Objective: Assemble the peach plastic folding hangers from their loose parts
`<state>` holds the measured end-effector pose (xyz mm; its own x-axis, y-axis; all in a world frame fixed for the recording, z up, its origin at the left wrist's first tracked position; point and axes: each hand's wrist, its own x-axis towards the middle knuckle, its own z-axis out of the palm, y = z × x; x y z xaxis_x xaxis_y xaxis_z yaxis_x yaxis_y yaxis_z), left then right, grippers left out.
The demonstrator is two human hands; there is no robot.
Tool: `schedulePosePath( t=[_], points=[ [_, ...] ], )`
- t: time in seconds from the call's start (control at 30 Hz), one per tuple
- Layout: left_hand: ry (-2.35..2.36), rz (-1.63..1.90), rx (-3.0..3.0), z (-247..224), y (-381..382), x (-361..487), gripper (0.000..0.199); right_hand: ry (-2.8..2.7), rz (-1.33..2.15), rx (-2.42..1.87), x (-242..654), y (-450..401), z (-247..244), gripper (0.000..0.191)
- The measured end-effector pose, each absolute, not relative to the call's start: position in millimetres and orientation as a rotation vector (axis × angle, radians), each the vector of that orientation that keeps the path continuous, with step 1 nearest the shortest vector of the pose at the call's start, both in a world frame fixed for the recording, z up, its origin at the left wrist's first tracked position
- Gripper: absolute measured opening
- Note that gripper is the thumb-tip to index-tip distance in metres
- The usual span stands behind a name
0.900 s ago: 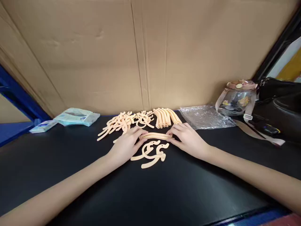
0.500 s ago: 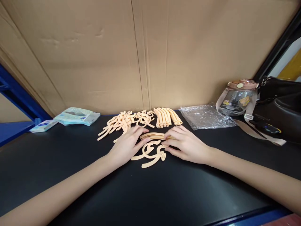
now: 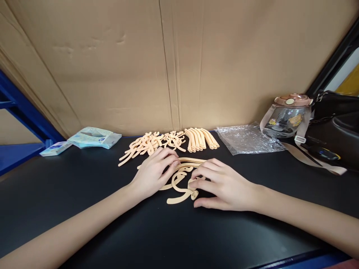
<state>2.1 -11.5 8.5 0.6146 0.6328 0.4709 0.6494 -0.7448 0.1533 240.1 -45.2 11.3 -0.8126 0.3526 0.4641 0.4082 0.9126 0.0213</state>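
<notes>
Two slim, curved, beige strips (image 3: 191,160) lie side by side on the black table. My left hand (image 3: 157,168) is closed at their left end, with thumb and index finger around it. In front of the strips is a small loose group of curved beige pieces (image 3: 175,183), some with hooked or rounded ends. Over the right side of that group my right hand (image 3: 224,185) is open, its fingers apart and the fingertips touching a piece. The thumb rests near the rounded end (image 3: 194,194) of one piece. My right fingers partly cover the group.
Behind the hands lie a tangled pile of beige pieces (image 3: 147,143) and a neat row of curved strips (image 3: 198,139). Tissue packs (image 3: 95,137) are at left. A clear plastic bag (image 3: 246,139), strapped bottle (image 3: 288,119) and black bag (image 3: 336,130) stand right. Cardboard (image 3: 126,67) walls the back.
My right hand has moved off the strips' right end, toward me, onto the loose pieces and spread its fingers. The loose pieces have shifted slightly. My left hand stays at the strips.
</notes>
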Motion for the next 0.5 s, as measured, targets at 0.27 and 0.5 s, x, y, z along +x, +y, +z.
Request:
schedulePosePath(
  t=[0.27, 0.5],
  points=[
    [-1.12, -0.748, -2.788, 6.8, -7.8, 3.2, 0.03, -2.66, -0.085, -0.453, 237.6, -46.6, 9.4, 0.017],
    [-1.052, -0.745, -2.837, 8.9, -9.9, 3.8, 0.019, -2.65, -0.178, -0.489, 235.9, -48.4, 8.1, 0.019]
  ],
)
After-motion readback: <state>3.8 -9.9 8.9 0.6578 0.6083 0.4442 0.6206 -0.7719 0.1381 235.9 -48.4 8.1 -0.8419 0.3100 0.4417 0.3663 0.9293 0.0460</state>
